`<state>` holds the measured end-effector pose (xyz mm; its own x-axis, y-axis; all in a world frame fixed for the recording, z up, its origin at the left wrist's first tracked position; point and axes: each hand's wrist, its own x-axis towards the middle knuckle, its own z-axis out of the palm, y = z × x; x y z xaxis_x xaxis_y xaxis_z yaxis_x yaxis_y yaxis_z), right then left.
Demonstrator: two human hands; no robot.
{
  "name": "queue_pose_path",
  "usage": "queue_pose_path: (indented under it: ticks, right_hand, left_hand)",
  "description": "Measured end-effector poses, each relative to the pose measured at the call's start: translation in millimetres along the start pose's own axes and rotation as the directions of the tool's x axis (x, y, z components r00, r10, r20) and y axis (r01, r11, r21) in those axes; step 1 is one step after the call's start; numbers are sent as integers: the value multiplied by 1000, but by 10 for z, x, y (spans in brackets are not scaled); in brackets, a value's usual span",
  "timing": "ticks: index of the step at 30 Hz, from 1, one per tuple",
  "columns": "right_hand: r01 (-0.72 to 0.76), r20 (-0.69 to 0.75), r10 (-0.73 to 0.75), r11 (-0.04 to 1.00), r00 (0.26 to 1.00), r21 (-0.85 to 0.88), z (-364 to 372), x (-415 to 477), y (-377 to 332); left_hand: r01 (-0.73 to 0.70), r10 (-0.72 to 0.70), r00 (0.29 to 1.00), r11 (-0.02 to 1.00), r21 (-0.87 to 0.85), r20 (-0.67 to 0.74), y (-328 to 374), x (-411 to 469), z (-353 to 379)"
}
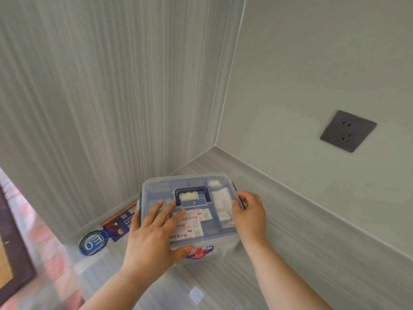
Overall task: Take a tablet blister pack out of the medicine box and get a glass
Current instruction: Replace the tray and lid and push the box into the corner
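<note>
A clear plastic medicine box (201,182) with a dark blue handle and a red-cross sticker sits in the corner of a grey countertop, lid on. Packets and printed sachets show through the lid; no blister pack can be made out. My left hand (154,233) lies flat on the lid, fingers spread, thumb pressing the front edge by the sticker. My right hand (249,212) grips the box's right side at the blue latch. No glass is in view.
Grey striped walls meet behind the box. A dark wall socket (348,131) is on the right wall. Left of the box, a round blue sticker (93,242) and a dark printed label (120,221) lie on a glossy surface. A brick-patterned floor shows far left.
</note>
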<state>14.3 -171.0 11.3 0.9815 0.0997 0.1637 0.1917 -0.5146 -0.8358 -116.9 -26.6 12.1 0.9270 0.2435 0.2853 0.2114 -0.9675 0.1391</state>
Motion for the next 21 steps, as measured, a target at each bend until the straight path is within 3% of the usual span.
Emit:
queue_pose_path:
  ticks: [4, 8, 12, 21]
  right_hand:
    - [32, -12, -35, 979, 999, -199, 33, 175, -20]
    - [156, 6, -163, 935, 987, -318, 214, 87, 30]
    - [197, 198, -132, 912, 971, -359, 253, 389, 123]
    - [252, 339, -141, 916, 930, -312, 336, 1290, 176]
  left_hand:
    - [136, -129, 984, 989, -53, 120, 187, 162, 113]
    - [250, -242, 967, 962, -114, 79, 402, 528, 385]
    - [232, -234, 972, 938, -259, 25, 491, 933, 506]
    - [304, -322, 946, 923, -236, -45, 742, 1517, 736]
